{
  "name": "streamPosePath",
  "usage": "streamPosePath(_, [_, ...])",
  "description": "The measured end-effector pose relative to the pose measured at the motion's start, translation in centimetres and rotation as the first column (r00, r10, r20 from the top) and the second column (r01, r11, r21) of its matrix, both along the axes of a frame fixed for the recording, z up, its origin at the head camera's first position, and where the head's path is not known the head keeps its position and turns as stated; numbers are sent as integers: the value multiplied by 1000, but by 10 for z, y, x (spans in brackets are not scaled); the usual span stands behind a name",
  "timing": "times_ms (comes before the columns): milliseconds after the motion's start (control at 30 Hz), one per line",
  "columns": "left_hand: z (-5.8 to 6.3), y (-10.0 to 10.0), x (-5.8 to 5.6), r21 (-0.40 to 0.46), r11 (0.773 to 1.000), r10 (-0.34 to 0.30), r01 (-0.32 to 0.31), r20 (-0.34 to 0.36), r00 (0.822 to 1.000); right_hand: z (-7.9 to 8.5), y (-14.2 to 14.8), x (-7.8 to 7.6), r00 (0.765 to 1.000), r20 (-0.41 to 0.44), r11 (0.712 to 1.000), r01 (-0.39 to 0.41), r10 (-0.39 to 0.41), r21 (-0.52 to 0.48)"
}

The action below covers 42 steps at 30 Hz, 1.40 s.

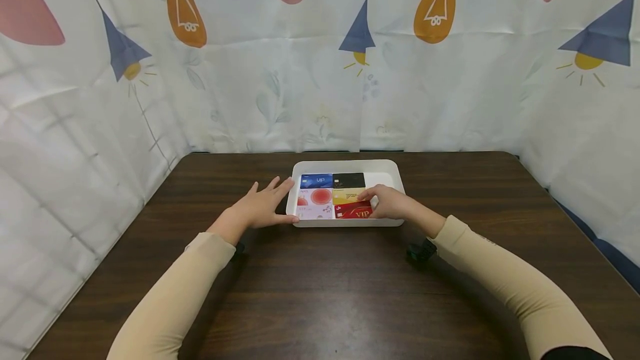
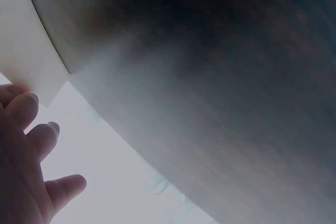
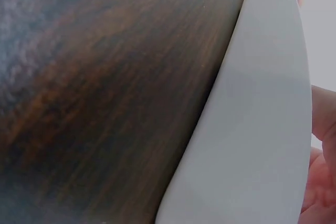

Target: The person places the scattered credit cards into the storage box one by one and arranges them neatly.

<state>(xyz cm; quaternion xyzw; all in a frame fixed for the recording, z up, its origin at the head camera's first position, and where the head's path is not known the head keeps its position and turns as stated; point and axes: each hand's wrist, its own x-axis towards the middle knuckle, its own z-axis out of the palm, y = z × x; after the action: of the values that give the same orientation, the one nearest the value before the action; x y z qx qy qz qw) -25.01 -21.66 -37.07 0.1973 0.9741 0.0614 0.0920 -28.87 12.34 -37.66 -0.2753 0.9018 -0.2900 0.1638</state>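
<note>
A white rectangular tray [image 1: 382, 166] holds several cards laid flat in two columns. The left column has a blue VIP card [image 1: 316, 181], a card with a red circle [image 1: 321, 196] and a pale lilac card [image 1: 315, 213]. Opposite them lie a black VIP card [image 1: 348, 180], a gold card [image 1: 345, 196] and a red VIP card [image 1: 352, 211]. My left hand [image 1: 260, 204], fingers spread, touches the tray's left side. Bent over the tray, my right hand [image 1: 390, 203] has fingertips at the right edges of the gold and red cards; whether it pinches one is unclear.
The tray stands near the far edge of a dark wooden table [image 1: 330, 293]. Behind and beside the table hangs a white curtain [image 1: 310, 99] printed with lamps and bulbs. A dark device [image 1: 421, 250] sits beneath the right wrist.
</note>
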Motion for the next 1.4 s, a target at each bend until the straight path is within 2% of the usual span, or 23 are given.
streamPosePath(200, [1, 0, 1, 2, 1000, 4, -4, 1, 1000, 5, -4, 2, 1000, -22, 999, 5, -4, 52])
streamPosePath(433, [1, -1, 1, 7, 1000, -1, 1, -4, 1000, 3, -6, 1, 999, -39, 996, 2, 1, 88])
streamPosePath(733, [2, 0, 2, 10, 1000, 1, -1, -1, 1000, 0, -6, 1, 998, -55, 996, 11, -6, 85])
streamPosePath(1000, [3, 0, 2, 7, 1000, 0, 0, -3, 1000, 0, -4, 1, 999, -29, 997, 26, -24, 71])
streamPosePath(1400, [0, 0, 0, -1, 1000, 4, -4, 0, 1000, -2, -4, 1, 1000, -27, 998, 11, -10, 54])
